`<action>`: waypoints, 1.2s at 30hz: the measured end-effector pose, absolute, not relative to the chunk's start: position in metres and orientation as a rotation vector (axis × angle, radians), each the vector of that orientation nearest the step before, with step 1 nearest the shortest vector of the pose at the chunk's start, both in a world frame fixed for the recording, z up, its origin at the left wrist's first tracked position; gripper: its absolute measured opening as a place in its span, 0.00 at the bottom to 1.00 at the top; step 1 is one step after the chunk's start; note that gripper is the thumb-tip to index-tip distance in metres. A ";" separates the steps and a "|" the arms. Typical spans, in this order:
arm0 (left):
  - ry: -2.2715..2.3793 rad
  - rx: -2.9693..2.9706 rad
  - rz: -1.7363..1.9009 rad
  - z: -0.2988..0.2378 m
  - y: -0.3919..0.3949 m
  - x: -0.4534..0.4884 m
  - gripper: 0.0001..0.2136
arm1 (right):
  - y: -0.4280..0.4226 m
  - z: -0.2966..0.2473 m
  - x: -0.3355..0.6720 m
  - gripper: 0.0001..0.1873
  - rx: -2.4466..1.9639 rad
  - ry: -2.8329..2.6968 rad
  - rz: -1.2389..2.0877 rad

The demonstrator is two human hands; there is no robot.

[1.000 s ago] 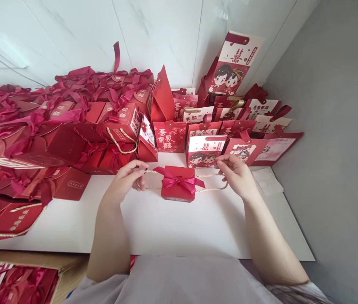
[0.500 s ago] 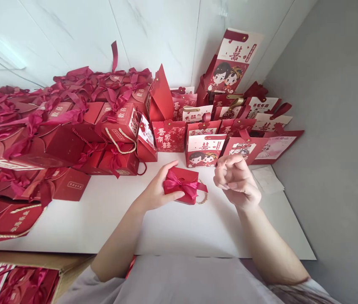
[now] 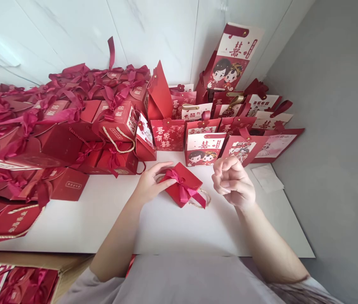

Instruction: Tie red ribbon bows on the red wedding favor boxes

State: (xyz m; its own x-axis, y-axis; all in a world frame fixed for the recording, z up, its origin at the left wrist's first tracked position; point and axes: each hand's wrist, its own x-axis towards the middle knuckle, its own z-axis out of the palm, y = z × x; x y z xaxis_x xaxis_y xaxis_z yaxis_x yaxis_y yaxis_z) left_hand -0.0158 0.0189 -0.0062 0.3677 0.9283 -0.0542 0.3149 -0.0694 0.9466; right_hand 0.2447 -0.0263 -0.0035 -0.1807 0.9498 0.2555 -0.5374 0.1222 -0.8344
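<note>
Now box (image 3: 181, 188) turned in left hand (image 3: 149, 185), right hand (image 3: 233, 184) still curled

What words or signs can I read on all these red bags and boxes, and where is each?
"囍": on the tall cartoon-couple bag at the back.
"囍": on the small cartoon-couple bag in front.
"吾家有囍", as best I can read: on the patterned red bag.
Print on the boxes at left and the other bags: too blurred.
The ribboned box in the left hand: no text shows.
</note>
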 end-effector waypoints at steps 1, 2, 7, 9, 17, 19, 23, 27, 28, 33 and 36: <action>1.141 1.592 0.773 -0.008 0.020 -0.016 0.23 | -0.027 -0.005 0.244 0.15 -0.525 -1.052 1.444; 1.149 1.580 0.793 -0.009 0.021 -0.016 0.22 | -0.027 -0.005 0.244 0.14 -0.523 -1.056 1.446; 1.170 1.571 0.802 -0.012 0.021 -0.017 0.19 | -0.029 -0.009 0.242 0.16 -0.510 -1.079 1.470; 1.178 1.577 0.781 -0.012 0.021 -0.017 0.19 | -0.028 -0.010 0.242 0.17 -0.497 -1.088 1.472; 1.224 1.599 0.741 -0.008 0.019 -0.015 0.19 | -0.025 -0.009 0.241 0.17 -0.628 -1.134 1.335; 1.305 1.667 0.822 -0.009 0.019 -0.014 0.21 | -0.024 -0.008 0.240 0.17 -0.679 -1.191 1.289; 1.692 1.850 0.981 -0.008 0.018 -0.014 0.23 | -0.021 -0.011 0.235 0.11 -1.034 -1.294 1.230; 1.582 1.640 0.817 -0.004 0.018 -0.016 0.22 | -0.020 -0.016 0.231 0.21 -1.224 -1.411 1.382; 1.540 1.580 0.818 -0.001 0.018 -0.017 0.24 | -0.020 -0.015 0.231 0.24 -1.185 -1.464 1.453; 1.481 1.724 0.754 0.026 0.019 -0.025 0.26 | -0.027 0.002 0.231 0.19 -0.813 -1.795 1.759; 1.431 1.991 0.587 0.046 0.018 -0.030 0.31 | -0.031 0.006 0.234 0.21 -0.775 -2.010 1.826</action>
State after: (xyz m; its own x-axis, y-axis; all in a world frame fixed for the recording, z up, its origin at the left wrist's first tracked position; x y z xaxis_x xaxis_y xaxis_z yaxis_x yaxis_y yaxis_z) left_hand -0.0300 0.0178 0.0457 0.3175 0.9482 0.0034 0.6777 -0.2294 0.6986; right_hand 0.2336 -0.0312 0.0065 -0.8030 0.5829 -0.1238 0.1791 0.0380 -0.9831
